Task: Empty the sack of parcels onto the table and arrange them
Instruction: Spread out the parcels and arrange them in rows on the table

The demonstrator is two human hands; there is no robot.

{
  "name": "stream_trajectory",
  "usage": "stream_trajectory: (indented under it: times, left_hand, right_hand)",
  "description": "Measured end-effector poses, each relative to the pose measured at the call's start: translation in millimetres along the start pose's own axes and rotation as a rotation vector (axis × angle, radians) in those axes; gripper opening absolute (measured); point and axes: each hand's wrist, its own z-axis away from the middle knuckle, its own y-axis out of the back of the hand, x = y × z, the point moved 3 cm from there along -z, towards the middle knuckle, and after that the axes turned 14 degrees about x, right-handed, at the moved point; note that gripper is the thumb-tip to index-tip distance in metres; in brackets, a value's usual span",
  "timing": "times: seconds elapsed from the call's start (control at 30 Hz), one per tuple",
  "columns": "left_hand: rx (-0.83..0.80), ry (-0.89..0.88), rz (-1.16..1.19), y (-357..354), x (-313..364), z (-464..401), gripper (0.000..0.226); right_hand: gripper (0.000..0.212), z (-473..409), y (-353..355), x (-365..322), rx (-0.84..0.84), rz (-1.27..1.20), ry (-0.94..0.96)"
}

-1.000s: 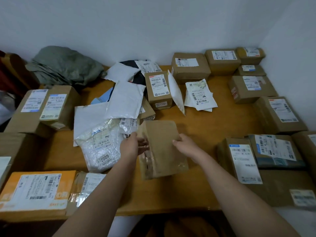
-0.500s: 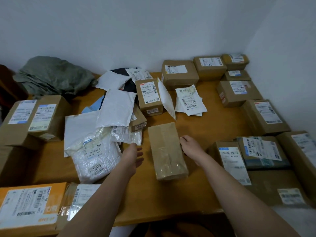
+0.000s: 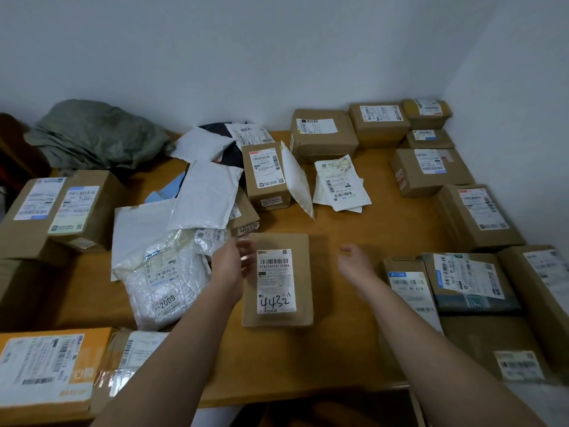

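Observation:
A brown cardboard parcel (image 3: 277, 241) lies flat in the middle of the wooden table (image 3: 354, 229), its white label with handwritten "4432" facing up. My left hand (image 3: 229, 265) is at the parcel's left edge, fingers relaxed and touching its upper left corner. My right hand (image 3: 354, 263) hovers to the right of the parcel, apart from it, fingers loose and holding nothing. The empty grey-green sack (image 3: 92, 134) lies crumpled at the back left.
Soft white mailers (image 3: 172, 272) are heaped left of centre. Brown boxes (image 3: 480, 214) line the right side and back right corner. More boxes (image 3: 58, 208) stand at the left, an orange one (image 3: 46, 368) at the front left. White walls close the corner.
The parcel has been turned over: its plain side showed before, now the label faces up. My right hand let go and drew away to the right. The view shifted slightly.

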Motion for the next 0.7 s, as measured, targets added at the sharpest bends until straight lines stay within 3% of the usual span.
stream_trajectory:
  times: [0.13, 0.3, 0.53, 0.63, 0.7]
  left_hand:
    - [0.051, 0.066, -0.093, 4.4, -18.5, -6.1, 0.026]
    - [0.104, -0.007, -0.242, 4.6, -22.1, -12.2, 0.022]
    - [0.085, -0.039, -0.429, 14.8, -23.3, -10.3, 0.019]
    - [0.018, -0.017, -0.475, 17.8, -25.8, -12.6, 0.028]
    - [0.008, -0.009, -0.529, 21.0, -25.9, -12.5, 0.033]
  right_hand:
    - [0.037, -2.0, -2.1, -2.7, -0.044, 0.000, 0.016]
    - [0.046, 1.9, -10.9, -5.0, -0.128, 0.068, 0.110]
    - [0.065, 3.5, -37.7, -43.7, -0.143, 0.236, 0.520]
    - [0.063, 3.2, -51.5, -51.3, -0.255, 0.405, 0.578]
    - [0.057, 1.3, -50.1, -47.6, -0.217, 0.608, 0.554]
